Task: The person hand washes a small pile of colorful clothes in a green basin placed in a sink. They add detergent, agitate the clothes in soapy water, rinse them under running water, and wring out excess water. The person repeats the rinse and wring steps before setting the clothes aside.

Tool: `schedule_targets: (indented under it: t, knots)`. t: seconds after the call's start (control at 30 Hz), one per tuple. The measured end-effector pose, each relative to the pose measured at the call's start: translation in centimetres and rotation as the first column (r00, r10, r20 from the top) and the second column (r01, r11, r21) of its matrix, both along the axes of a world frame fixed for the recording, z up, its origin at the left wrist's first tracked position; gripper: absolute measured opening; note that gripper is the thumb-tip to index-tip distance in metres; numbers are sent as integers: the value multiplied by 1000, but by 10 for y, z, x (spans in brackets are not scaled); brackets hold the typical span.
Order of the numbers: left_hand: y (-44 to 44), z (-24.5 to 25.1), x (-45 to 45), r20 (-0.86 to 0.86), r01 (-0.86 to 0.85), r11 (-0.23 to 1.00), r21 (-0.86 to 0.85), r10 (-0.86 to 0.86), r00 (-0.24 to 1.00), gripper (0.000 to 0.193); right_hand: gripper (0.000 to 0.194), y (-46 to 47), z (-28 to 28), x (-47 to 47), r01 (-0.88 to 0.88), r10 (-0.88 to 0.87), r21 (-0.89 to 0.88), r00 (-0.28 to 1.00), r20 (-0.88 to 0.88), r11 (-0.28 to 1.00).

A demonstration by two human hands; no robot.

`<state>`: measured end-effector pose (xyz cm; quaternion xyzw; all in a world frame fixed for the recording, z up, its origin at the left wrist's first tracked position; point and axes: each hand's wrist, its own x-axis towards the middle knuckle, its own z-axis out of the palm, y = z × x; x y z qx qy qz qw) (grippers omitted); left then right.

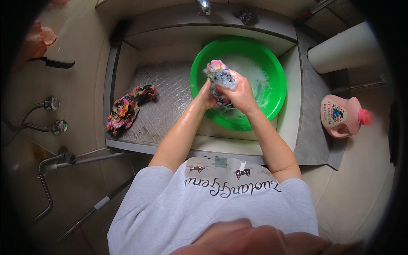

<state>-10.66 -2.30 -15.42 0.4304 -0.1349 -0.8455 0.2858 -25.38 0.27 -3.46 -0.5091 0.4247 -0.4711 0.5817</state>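
Note:
Both my hands grip a wet, soapy floral cloth [216, 67], bunched up above a green plastic basin [276, 63]. My left hand [206, 95] holds it from the left and below, with its fingers partly hidden by the cloth. From the right, my right hand [240, 92] closes round it, thumb across the front. White suds cling to the fabric between the hands. Foamy water [255, 70] lies in the basin, which stands in the right part of a tiled sink [236, 145]. A second floral cloth [124, 110], twisted and crumpled, lies on the sink's ridged floor at the left.
A faucet [204, 8] and a dark mesh scrubber [247, 15] are at the back ledge. A pink detergent bottle [339, 116] is right of the sink, below a thick white pipe [346, 49]. Valves with hoses [52, 103] and a black comb [59, 62] are at the left.

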Motion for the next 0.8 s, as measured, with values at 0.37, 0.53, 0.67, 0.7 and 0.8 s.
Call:
schedule_targets:
  t: [0.37, 0.53, 0.67, 0.7, 0.8]
  knots:
    - [-17, 8, -64, 209, -133, 985, -106, 153, 966, 26, 23, -86, -103, -104, 169, -390, -352, 458, -799, 920]
    - [-53, -12, -25, 750, 125, 918, -375, 222, 623, 46, 58, -74, -109, -108, 89, -62, -36, 313, -948, 995]
    - [-40, -73, -24, 513, 84, 974, -208, 36, 858, 62, 81, -53, -145, -64, -292, 84, 45, 120, -989, 955]
    - [-37, -79, -22, 619, 44, 964, -264, 134, 774, 64, 79, -59, -156, -60, -334, 111, 86, 56, -992, 939]
    - [-24, -70, -16, 726, -127, 936, -328, 336, 600, 76, 62, -89, -180, -67, -206, -141, -184, 210, -968, 961]
